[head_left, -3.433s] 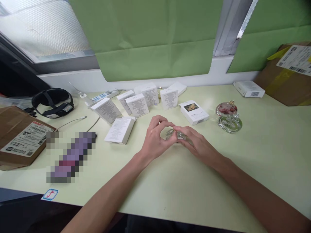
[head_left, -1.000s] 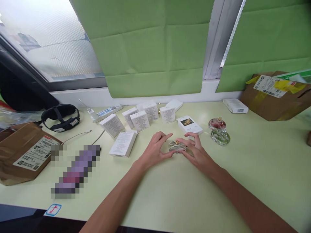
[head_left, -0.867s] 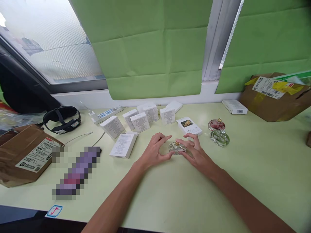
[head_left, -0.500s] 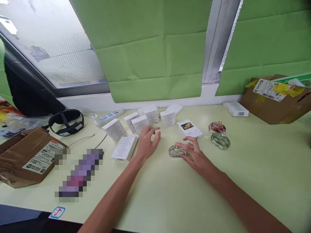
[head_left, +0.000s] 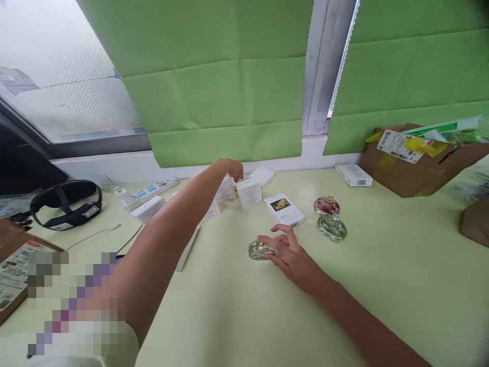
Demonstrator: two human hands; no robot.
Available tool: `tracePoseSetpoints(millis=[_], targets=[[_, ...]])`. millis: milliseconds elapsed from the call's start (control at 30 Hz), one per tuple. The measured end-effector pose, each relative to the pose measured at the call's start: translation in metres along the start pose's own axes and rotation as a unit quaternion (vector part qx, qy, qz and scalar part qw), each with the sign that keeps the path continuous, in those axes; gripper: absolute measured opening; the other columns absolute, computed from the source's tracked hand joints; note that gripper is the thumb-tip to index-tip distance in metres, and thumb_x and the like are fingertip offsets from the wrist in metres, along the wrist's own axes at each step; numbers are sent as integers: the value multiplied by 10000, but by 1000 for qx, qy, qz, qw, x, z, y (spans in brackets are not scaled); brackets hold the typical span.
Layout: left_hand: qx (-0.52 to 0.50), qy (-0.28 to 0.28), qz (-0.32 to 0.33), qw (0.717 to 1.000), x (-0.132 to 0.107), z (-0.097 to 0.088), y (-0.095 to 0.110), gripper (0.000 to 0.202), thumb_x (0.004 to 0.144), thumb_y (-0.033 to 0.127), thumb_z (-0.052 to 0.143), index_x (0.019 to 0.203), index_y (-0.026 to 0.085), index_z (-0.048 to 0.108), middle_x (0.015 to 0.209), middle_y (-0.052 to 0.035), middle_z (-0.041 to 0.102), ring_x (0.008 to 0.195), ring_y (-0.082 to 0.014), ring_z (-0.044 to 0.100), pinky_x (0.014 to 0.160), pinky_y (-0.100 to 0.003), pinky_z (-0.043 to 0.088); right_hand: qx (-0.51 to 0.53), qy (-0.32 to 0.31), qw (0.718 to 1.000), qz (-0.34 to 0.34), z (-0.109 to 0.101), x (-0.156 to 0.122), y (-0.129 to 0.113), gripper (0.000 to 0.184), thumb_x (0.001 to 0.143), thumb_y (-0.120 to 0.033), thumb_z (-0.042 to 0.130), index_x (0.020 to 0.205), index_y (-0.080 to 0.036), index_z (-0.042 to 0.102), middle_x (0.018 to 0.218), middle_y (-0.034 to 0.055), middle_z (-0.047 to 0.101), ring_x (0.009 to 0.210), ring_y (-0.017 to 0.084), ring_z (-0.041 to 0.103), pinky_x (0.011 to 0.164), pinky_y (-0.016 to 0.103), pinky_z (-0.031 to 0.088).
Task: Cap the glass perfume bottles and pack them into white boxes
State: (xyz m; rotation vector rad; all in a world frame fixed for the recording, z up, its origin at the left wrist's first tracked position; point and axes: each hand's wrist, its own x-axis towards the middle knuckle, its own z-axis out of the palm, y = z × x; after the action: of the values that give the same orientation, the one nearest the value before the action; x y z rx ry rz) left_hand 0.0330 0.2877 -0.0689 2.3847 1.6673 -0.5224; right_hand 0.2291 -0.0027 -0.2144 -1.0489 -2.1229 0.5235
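Observation:
My right hand (head_left: 286, 250) pinches a small clear glass perfume bottle (head_left: 257, 251) with a gold neck, which rests on the table. My left hand (head_left: 231, 167) reaches over to the back of the table among upright white boxes (head_left: 250, 194). Its fingers are curled together and point down; whatever is at their tips is hidden. Beyond my right hand lies a white box with a gold flower picture (head_left: 284, 208). To its right are a perfume bottle with red contents (head_left: 327, 205) and a greenish glass bottle (head_left: 331, 228), close together.
A brown carton (head_left: 405, 173) stands at the back right beside a white box (head_left: 353, 175). At left are a black head strap (head_left: 69, 204), a power strip (head_left: 155, 188) and another carton (head_left: 23, 265). My left forearm covers several white boxes.
My left hand has moved from beside the front white boxes to the back of the table. My right hand keeps hold of the perfume bottle. The view has shifted to the right.

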Motion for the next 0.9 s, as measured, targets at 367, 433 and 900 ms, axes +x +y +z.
tracePoseSetpoints(millis=[367,433,900], targets=[[-38,21,-68,997,25,27,14,262,800,397,721,929,169,724,987,-90,736,1008,-299,644,881,-444,491,8,-19,1000,-3,-3,0,1,488,997,-177,451,1434,-394,439,1361,87,310,1069,189,598,907,419,595],[-46,63,-45,996,22,21,13,208,716,350,764,839,187,732,904,-72,752,996,-298,643,878,-423,475,7,-21,1000,-2,-4,0,1,480,998,-177,448,1428,-391,448,1349,83,317,1066,186,594,903,412,594],[-493,387,211,750,-195,128,74,289,862,328,710,1138,242,724,1060,-64,700,918,-172,669,829,-325,552,24,-25,999,-2,-8,0,-1,440,1001,-236,452,1403,-414,459,1340,53,329,1047,183,601,915,421,586]])
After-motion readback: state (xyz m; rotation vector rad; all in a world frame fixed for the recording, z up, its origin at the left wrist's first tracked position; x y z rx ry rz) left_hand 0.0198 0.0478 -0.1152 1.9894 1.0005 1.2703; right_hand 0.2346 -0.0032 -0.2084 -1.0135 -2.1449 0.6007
